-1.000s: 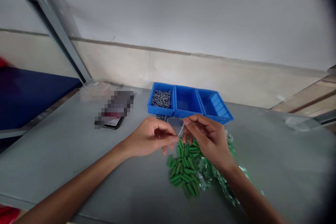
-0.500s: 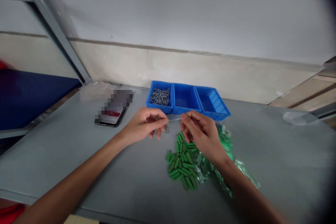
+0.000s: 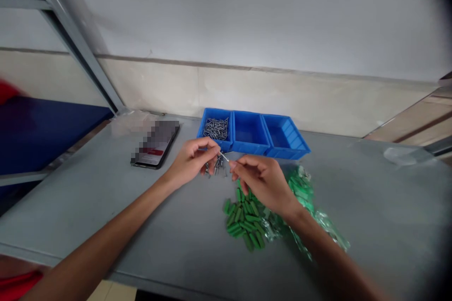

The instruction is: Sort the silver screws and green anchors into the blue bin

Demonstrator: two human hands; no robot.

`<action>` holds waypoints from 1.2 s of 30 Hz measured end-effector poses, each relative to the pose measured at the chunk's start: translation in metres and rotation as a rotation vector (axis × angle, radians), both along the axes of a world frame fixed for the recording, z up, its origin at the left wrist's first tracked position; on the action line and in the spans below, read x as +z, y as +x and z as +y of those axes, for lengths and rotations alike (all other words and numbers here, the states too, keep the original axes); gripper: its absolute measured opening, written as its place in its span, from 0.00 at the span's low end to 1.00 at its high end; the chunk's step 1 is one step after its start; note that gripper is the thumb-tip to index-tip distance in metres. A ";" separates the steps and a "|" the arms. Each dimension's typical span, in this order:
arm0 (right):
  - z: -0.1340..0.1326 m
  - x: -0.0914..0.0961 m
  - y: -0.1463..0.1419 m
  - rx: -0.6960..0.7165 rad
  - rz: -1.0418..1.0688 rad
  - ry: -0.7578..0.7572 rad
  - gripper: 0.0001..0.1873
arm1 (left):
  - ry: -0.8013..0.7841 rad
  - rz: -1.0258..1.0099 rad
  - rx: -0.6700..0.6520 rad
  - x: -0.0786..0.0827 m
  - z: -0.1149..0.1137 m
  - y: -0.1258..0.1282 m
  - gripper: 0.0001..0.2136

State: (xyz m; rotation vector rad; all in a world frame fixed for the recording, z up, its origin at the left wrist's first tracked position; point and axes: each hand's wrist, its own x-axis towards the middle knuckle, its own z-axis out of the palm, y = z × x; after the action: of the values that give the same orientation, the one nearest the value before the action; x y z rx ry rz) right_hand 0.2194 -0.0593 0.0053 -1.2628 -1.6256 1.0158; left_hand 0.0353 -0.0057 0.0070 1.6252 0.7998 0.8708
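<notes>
Between my hands a thin metal screw (image 3: 223, 156) spans the short gap, slanting down to the right. My left hand (image 3: 197, 157) is closed, thumb and forefinger pinching its upper end. At the lower end, my right hand (image 3: 263, 178) has its thumb and forefinger pressed together; its other fingers curl under. Loose screws (image 3: 219, 165) lie on the table just below my left fingertips, partly hidden. Below my right hand is a pile of green wall plugs (image 3: 243, 221). Clear bags with green contents (image 3: 302, 190) lie beside and partly under my right forearm.
Three joined blue bins (image 3: 250, 132) stand behind the hands; the left one holds many screws (image 3: 216, 129). A phone (image 3: 155, 146) lies on the grey table (image 3: 169, 249) at left, near a clear plastic bag (image 3: 130, 121). More clear plastic (image 3: 402, 155) lies at right. A metal frame (image 3: 76, 42) rises at left.
My right hand has moved left, closer to my left hand. The screw now tilts down to the right, and more of the loose screws show under my left hand.
</notes>
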 end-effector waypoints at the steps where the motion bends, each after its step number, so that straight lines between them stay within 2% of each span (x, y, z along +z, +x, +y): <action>1: -0.001 0.000 -0.001 0.014 -0.024 -0.009 0.16 | 0.013 0.013 0.006 -0.001 0.000 0.001 0.10; 5: -0.002 -0.002 -0.004 0.027 -0.107 0.004 0.17 | 0.127 0.108 0.049 -0.003 -0.001 0.002 0.09; 8: -0.003 -0.004 -0.005 -0.011 -0.208 0.092 0.17 | 0.242 0.152 0.068 -0.006 -0.002 0.003 0.09; 11: -0.008 0.002 -0.006 -0.108 -0.330 0.291 0.16 | 0.345 0.165 0.133 -0.006 -0.001 0.001 0.11; 14: -0.007 0.019 -0.010 -0.249 -0.373 0.551 0.12 | 0.425 0.166 0.215 -0.005 0.004 -0.006 0.13; 17: 0.014 0.034 -0.018 -0.417 -0.376 0.680 0.14 | 0.553 0.235 0.278 -0.005 0.012 -0.015 0.13; 18: 0.025 0.035 -0.021 -0.450 -0.367 0.657 0.15 | 0.594 0.284 0.298 -0.005 0.014 -0.017 0.14; 20: 0.047 0.031 -0.025 -0.374 -0.348 0.524 0.19 | 0.644 0.354 0.337 -0.006 0.018 -0.021 0.16; 22: 0.062 0.022 -0.027 -0.349 -0.258 0.356 0.22 | 0.683 0.402 0.367 -0.007 0.021 -0.024 0.17; 23: 0.064 0.016 -0.026 -0.353 -0.240 0.337 0.23 | 0.698 0.420 0.380 -0.007 0.021 -0.025 0.17; 27: 0.043 0.000 -0.015 -0.321 -0.322 0.338 0.23 | 0.733 0.469 0.390 -0.007 0.022 -0.027 0.19; 30: 0.022 -0.003 -0.002 -0.168 -0.462 0.282 0.21 | 0.743 0.471 0.388 -0.008 0.022 -0.027 0.19; 33: 0.013 -0.004 0.003 -0.045 -0.606 0.226 0.16 | 0.758 0.482 0.362 -0.010 0.021 -0.024 0.17; 36: 0.011 -0.008 -0.002 -0.064 -0.728 0.176 0.11 | 0.780 0.507 0.321 -0.011 0.018 -0.020 0.15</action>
State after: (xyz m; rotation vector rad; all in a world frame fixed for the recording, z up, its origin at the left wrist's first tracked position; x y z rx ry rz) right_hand 0.2179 -0.0481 -0.0027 -1.6560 -2.1310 0.3575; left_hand 0.0149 0.0122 -0.0041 2.5129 1.1818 1.0917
